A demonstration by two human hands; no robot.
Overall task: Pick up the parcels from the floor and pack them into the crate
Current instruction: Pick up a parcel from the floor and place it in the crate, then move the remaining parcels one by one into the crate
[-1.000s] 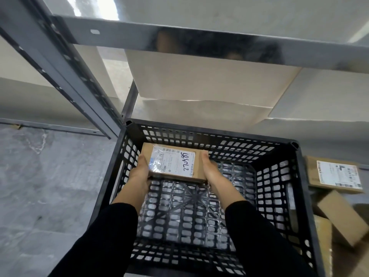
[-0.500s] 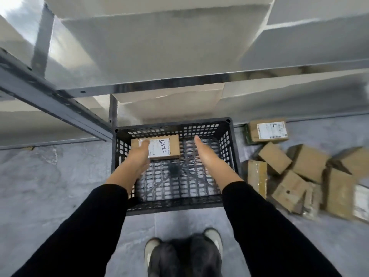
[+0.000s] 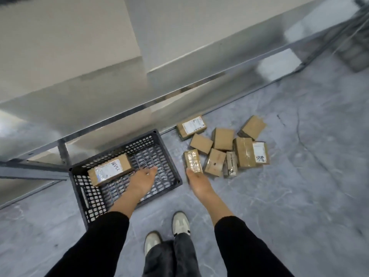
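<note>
Far left there's a strip of bare grey floor [image 3: 36, 226], with the metal shelving frame [image 3: 119, 120] running along the back, so the black crate [image 3: 175, 162] sits tucked right against it. Loads of room inside: just one parcel [image 3: 110, 169] lies flat at the far-left end, brown cardboard, white label with handwriting facing up. The left hand [image 3: 142, 179] hovers over the crate's middle, flat and loose, holding nothing, where half a second ago it was on that parcel. Next over, the right hand [image 3: 196, 181] is outside the crate now, fingers reaching onto the taped parcel [image 3: 192, 160] at the near-left edge of the pile on the floor; can't tell if it's actually gripping. The rest of the pile [image 3: 229, 144] is bunched together, edges touching, some tilted. Open floor to the right of it and around the person's shoes [image 3: 180, 222].
</note>
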